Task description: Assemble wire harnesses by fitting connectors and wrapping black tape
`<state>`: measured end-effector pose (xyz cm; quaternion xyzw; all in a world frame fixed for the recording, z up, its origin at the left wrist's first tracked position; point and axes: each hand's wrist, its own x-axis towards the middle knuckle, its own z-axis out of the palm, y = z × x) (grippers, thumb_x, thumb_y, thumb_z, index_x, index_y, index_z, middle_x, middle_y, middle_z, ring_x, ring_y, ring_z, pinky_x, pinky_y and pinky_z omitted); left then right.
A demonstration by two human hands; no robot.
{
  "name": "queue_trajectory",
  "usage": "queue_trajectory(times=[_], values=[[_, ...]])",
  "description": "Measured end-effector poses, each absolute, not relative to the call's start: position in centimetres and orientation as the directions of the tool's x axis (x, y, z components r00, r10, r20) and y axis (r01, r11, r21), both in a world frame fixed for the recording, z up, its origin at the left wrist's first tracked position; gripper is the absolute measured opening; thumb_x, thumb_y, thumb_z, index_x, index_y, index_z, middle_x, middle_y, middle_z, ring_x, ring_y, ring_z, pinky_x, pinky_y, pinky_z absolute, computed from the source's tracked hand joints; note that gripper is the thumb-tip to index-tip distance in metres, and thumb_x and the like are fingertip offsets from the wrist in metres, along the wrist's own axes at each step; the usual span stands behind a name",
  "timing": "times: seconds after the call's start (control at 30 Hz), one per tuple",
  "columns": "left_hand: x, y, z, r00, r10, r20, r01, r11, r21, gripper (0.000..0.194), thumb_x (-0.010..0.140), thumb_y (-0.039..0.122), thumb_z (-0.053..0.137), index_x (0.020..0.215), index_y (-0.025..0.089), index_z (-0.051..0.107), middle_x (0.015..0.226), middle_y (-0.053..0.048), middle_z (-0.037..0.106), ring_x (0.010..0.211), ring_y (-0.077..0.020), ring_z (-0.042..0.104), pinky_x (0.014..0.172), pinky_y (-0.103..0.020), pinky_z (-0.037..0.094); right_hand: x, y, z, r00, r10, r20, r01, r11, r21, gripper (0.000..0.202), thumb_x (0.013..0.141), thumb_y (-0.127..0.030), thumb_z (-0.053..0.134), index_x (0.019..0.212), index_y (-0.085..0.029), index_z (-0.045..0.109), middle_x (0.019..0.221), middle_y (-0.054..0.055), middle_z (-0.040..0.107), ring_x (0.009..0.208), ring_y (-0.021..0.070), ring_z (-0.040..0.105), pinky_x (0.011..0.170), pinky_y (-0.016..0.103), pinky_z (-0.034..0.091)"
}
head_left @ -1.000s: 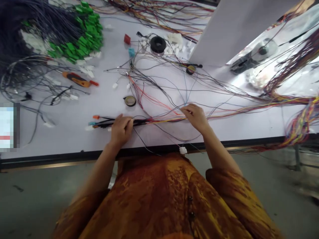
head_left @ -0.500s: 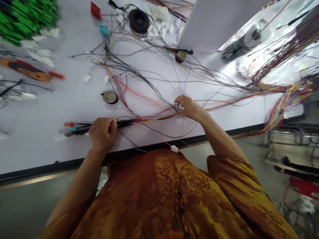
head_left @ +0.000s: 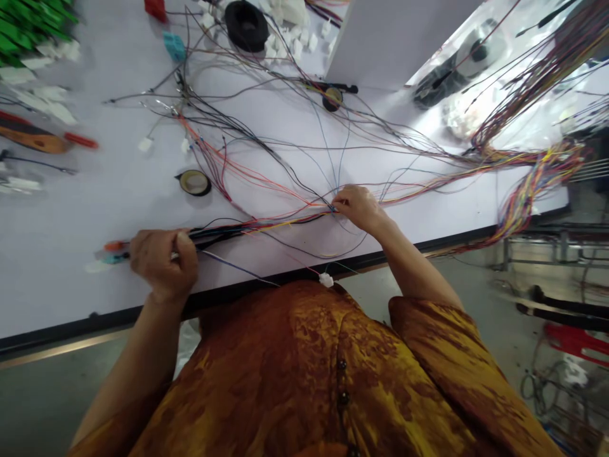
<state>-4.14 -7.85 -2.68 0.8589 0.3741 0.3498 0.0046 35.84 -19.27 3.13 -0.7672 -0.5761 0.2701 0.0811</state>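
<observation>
My left hand (head_left: 164, 261) is closed round the end of a wire bundle (head_left: 228, 233) near the table's front edge. Orange and teal connectors (head_left: 114, 246) stick out to its left. My right hand (head_left: 358, 206) pinches the same bundle further right, where black, red and blue wires come together. Red wires (head_left: 257, 178) and black wires (head_left: 266, 147) fan from there up and left to a knot of bare ends. A white connector (head_left: 326, 279) hangs on thin wires at the table edge.
Tape rolls (head_left: 195, 183) lie behind the bundle, with a black roll (head_left: 246, 26) further back. An orange-handled tool (head_left: 35, 134) and green parts (head_left: 33, 28) sit on the left. A grey-white upright panel (head_left: 394, 41) stands at the back right, beside thick wire bundles (head_left: 528, 184).
My left hand has slid left along the bundle, over part of the connectors. My right hand's fingers have closed on the wires. The whole view has shifted slightly.
</observation>
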Motion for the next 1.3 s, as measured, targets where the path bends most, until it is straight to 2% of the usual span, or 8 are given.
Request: queue_trajectory(times=[0.13, 0.23, 0.3, 0.43, 0.63, 0.9, 1.1, 1.3], values=[[-5.3, -7.4, -2.9, 0.525, 0.672, 0.523, 0.705, -0.687, 0.176, 0.016, 0.088, 0.021, 0.055, 0.072, 0.022, 0.056, 0.062, -0.005, 0.062, 0.065, -0.0221, 0.052, 0.066, -0.035, 0.033, 35.3, -19.6, 3.7, 0.180, 0.943, -0.279, 0.873, -0.284, -0.397, 0.019, 0.091, -0.019, 0.058, 0.082, -0.016, 0.074, 0.104, 0.011, 0.067, 0.080, 0.0167, 0.057, 0.073, 0.031, 0.043], [-5.6, -7.4, -3.1, 0.534, 0.681, 0.501, 0.704, -0.686, 0.183, 0.019, 0.086, 0.019, 0.055, 0.068, 0.023, 0.050, 0.058, -0.002, 0.056, 0.062, -0.0211, 0.051, 0.064, -0.035, 0.032, 34.8, -20.0, 4.3, 0.073, 0.962, -0.262, 0.890, -0.182, -0.418, 0.021, 0.095, -0.020, 0.054, 0.098, -0.017, 0.074, 0.117, 0.010, 0.068, 0.088, 0.0176, 0.060, 0.074, 0.030, 0.042], [-5.6, -7.5, -3.0, 0.525, 0.681, 0.511, 0.694, -0.690, 0.207, 0.020, 0.086, 0.019, 0.055, 0.068, 0.023, 0.050, 0.058, -0.002, 0.056, 0.060, -0.0204, 0.050, 0.063, -0.033, 0.033, 34.6, -20.2, 4.5, 0.050, 0.951, -0.304, 0.918, -0.163, -0.361, 0.024, 0.098, -0.022, 0.051, 0.102, -0.018, 0.074, 0.115, 0.010, 0.069, 0.092, 0.0184, 0.061, 0.073, 0.030, 0.040], [-5.5, -7.9, -2.4, 0.522, 0.690, 0.501, 0.681, -0.691, 0.242, 0.016, 0.085, 0.018, 0.055, 0.070, 0.021, 0.055, 0.059, -0.003, 0.061, 0.059, -0.0206, 0.051, 0.060, -0.032, 0.034, 34.5, -20.1, 4.6, 0.167, 0.913, -0.373, 0.960, -0.237, -0.151, 0.032, 0.102, -0.027, 0.046, 0.099, -0.016, 0.076, 0.110, 0.011, 0.070, 0.096, 0.0211, 0.062, 0.070, 0.031, 0.038], [-4.5, -8.0, -1.2, 0.492, 0.695, 0.524, 0.647, -0.695, 0.314, 0.019, 0.086, 0.021, 0.054, 0.088, 0.016, 0.072, 0.077, -0.010, 0.075, 0.072, -0.0240, 0.066, 0.076, -0.034, 0.047, 33.1, -18.8, 4.4, 0.330, 0.841, -0.429, 0.917, -0.393, -0.063, 0.025, 0.095, -0.020, 0.053, 0.091, -0.015, 0.077, 0.110, 0.013, 0.070, 0.094, 0.0226, 0.062, 0.070, 0.032, 0.039], [0.0, -8.8, 0.1, 0.584, 0.781, 0.221, 0.665, -0.616, 0.422, 0.026, 0.093, 0.027, 0.048, 0.104, 0.018, 0.070, 0.084, -0.010, 0.074, 0.085, -0.0255, 0.067, 0.082, -0.039, 0.045, 33.2, -19.4, 1.9, 0.347, 0.896, -0.276, 0.871, -0.417, -0.258, 0.014, 0.081, -0.010, 0.054, 0.086, -0.017, 0.065, 0.100, 0.013, 0.065, 0.083, 0.0231, 0.055, 0.071, 0.035, 0.041], [1.8, -8.6, -1.1, 0.663, 0.742, 0.103, 0.646, -0.636, 0.422, 0.025, 0.095, 0.030, 0.046, 0.102, 0.023, 0.069, 0.088, -0.009, 0.073, 0.086, -0.0260, 0.065, 0.079, -0.039, 0.040, 33.6, -20.0, 0.8, 0.353, 0.907, -0.229, 0.789, -0.420, -0.448, 0.023, 0.072, -0.008, 0.052, 0.089, -0.018, 0.064, 0.082, 0.006, 0.062, 0.080, 0.0202, 0.054, 0.073, 0.032, 0.041], [2.1, -8.2, -2.0, 0.660, 0.748, 0.074, 0.672, -0.632, 0.386, 0.026, 0.094, 0.029, 0.046, 0.100, 0.021, 0.069, 0.085, -0.010, 0.072, 0.082, -0.0266, 0.064, 0.073, -0.038, 0.038, 33.6, -20.4, 0.7, 0.395, 0.876, -0.276, 0.634, -0.477, -0.609, 0.020, 0.074, -0.020, 0.060, 0.092, -0.017, 0.067, 0.075, 0.000, 0.060, 0.067, 0.0145, 0.050, 0.066, 0.029, 0.039]])
